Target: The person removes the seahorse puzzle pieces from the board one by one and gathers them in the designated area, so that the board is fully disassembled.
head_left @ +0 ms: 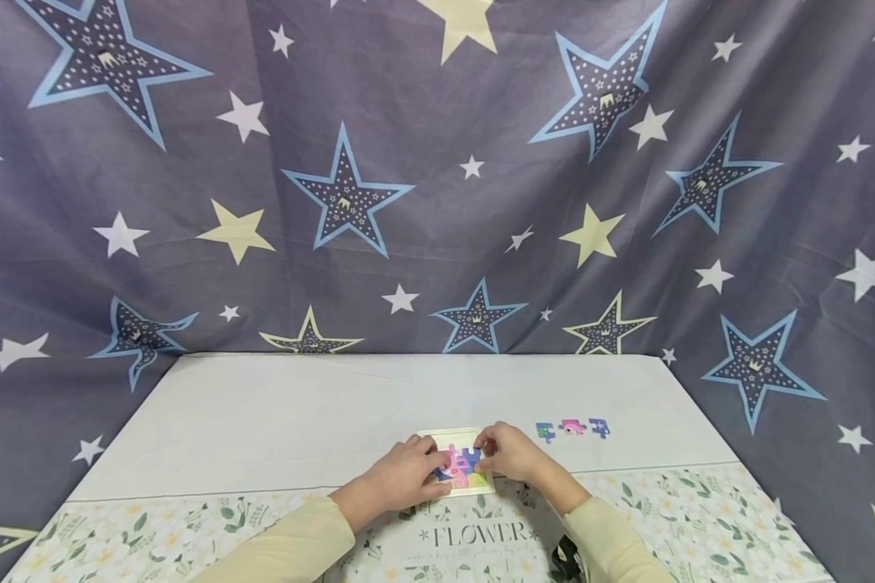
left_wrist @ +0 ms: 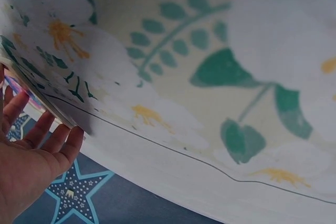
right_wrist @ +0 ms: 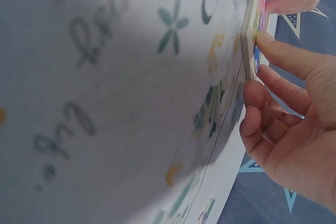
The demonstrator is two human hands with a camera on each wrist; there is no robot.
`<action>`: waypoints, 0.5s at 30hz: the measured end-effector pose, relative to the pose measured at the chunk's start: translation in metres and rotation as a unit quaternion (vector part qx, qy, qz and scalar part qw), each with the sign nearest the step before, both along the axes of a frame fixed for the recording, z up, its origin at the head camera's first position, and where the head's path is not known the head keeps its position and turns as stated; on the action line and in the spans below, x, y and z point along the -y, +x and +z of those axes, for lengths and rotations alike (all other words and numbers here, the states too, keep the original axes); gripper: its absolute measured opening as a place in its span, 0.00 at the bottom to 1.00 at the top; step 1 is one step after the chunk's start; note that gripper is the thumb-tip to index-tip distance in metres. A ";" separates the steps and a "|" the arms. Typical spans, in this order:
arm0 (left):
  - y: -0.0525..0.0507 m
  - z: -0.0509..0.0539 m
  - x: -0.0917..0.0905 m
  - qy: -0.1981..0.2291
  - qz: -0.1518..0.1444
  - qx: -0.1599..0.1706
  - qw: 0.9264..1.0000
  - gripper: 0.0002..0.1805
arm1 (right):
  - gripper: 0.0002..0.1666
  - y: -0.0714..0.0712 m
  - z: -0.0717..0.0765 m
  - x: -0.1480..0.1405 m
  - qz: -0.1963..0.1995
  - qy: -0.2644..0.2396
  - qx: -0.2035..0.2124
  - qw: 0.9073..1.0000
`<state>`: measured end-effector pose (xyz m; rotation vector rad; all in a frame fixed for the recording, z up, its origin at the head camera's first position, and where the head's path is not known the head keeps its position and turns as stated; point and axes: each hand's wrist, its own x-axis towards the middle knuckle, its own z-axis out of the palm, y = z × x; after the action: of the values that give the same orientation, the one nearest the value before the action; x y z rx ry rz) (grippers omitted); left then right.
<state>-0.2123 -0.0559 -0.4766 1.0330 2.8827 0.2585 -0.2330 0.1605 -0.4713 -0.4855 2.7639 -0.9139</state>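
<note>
A small puzzle tray (head_left: 470, 491) with a pale rim lies on the table, with pink, blue and green pieces inside. At its left side my left hand (head_left: 397, 474) holds the tray, fingertips along the edge and one finger on the pieces; in the left wrist view its fingers (left_wrist: 44, 132) meet the tray's side. My right hand (head_left: 514, 453) pinches a blue puzzle piece (head_left: 471, 459) at the tray's right side between thumb and index finger. In the right wrist view that hand (right_wrist: 299, 103) has its other fingers curled beside the tray's corner.
Three loose puzzle pieces lie to the right: a blue-green one (head_left: 545, 431), a pink one (head_left: 572, 427) and a blue one (head_left: 599, 428). A floral cloth (head_left: 262, 518) covers the table's near part. A star-patterned curtain (head_left: 423, 202) hangs behind the table's far edge.
</note>
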 end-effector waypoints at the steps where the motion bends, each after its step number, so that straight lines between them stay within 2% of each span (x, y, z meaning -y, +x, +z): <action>1: 0.000 0.000 0.000 0.000 0.000 0.000 1.000 0.24 | 0.15 0.000 0.000 0.000 0.000 0.000 0.000 1.000; 15: -0.002 -0.002 0.001 0.004 -0.001 0.009 1.000 0.25 | 0.15 -0.001 0.001 0.001 0.002 0.001 -0.001 1.000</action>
<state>-0.2147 -0.0571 -0.4791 1.0308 2.8665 0.2781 -0.2338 0.1597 -0.4708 -0.4922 2.7636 -0.9103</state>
